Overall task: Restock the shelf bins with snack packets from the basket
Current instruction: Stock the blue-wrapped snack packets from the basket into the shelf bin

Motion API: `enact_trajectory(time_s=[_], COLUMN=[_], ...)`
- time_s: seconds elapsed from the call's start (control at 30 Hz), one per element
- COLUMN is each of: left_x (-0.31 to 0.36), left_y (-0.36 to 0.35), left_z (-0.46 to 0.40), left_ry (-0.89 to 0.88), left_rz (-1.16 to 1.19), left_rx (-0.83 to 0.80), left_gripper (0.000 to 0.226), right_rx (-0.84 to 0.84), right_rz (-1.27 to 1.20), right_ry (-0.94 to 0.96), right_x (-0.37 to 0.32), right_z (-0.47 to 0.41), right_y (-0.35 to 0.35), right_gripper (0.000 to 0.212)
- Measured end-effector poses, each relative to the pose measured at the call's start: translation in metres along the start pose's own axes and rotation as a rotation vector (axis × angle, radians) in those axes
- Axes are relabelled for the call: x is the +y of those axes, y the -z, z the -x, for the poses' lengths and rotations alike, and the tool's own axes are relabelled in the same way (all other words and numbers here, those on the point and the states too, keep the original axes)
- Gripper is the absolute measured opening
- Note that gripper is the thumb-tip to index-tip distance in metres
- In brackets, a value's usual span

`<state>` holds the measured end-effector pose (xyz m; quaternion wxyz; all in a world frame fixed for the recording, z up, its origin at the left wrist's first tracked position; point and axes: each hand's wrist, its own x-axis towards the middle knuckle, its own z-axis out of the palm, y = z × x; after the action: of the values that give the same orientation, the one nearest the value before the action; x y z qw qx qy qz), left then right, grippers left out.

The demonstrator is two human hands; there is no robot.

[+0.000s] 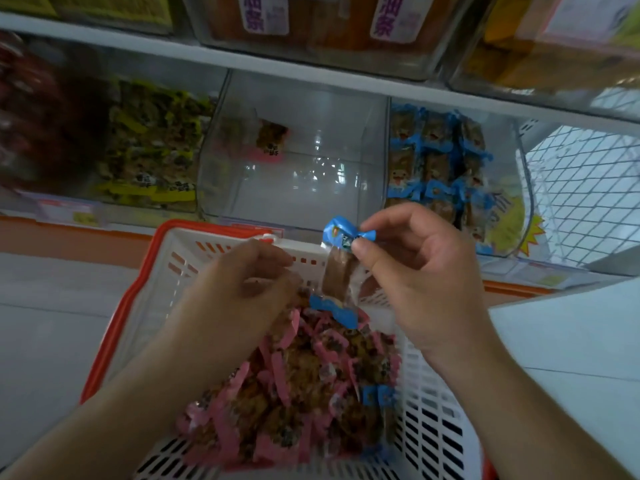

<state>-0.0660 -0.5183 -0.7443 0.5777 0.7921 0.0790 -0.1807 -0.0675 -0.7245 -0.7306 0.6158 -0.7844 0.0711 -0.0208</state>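
Head view: a person's right hand (415,271) pinches a blue-ended snack packet (341,261) above the far rim of the white slotted basket (433,427), while the blurred left hand (249,285) reaches among the crinkly pink-ended packets (294,382) heaped inside; its grip cannot be made out. The clear plastic middle bin (294,188) holds one pink packet (270,140), so restocking looks barely begun; the right bin of blue packets (436,157) is nearly full.

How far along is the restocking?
Early. One pink packet lies in the nearly bare middle bin; the blue bin looks well filled. The right hand pinches a blue packet; the left hand reaches into the basket, which holds many pink packets.
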Motion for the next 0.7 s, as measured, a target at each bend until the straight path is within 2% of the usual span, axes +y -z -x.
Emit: enact_trajectory(time_s=[0.1,0.17,0.2,0.23,0.33,0.4,0.53,0.7], left_x=[0.002,-0.002,-0.002,0.000,0.010,0.014,0.014,0.012], left_y=[-0.010,-0.016,-0.017,-0.017,-0.017,-0.019,-0.032,-0.037], left_z=[0.006,0.007,0.006,0.005,0.005,0.007,0.005,0.001], left_ry=[-0.059,-0.115,-0.104,-0.059,0.223,0.245,0.191,0.005], left_rz=[-0.021,-0.153,-0.142,-0.048,0.478,0.575,0.503,0.143], left_rx=[-0.217,-0.221,-0.210,-0.204,-0.203,-0.162,-0.129,-0.138], left_gripper=[0.035,0.028,0.023,0.018,0.024,0.029,0.027,0.034], right_rx=[-0.081,-0.187,-0.218,-0.224,-0.144,-0.156,-0.289,-0.255], right_rz=[0.042,0.000,-0.034,-0.074,-0.056,0.014,0.133,0.074], right_ry=[0.029,0.020,-0.001,-0.036,-0.076,-0.066,-0.071,-0.087], right_x=[0.002,0.000,0.000,0.000,0.004,0.005,0.008,0.009], right_z=[0.007,0.009,0.007,0.005,-0.001,0.000,0.008,0.010], right_y=[-0.010,-0.011,-0.007,-0.002,0.014,0.015,0.010,0.016], right_gripper=[0.013,0.012,0.016,0.020,0.024,0.021,0.027,0.043])
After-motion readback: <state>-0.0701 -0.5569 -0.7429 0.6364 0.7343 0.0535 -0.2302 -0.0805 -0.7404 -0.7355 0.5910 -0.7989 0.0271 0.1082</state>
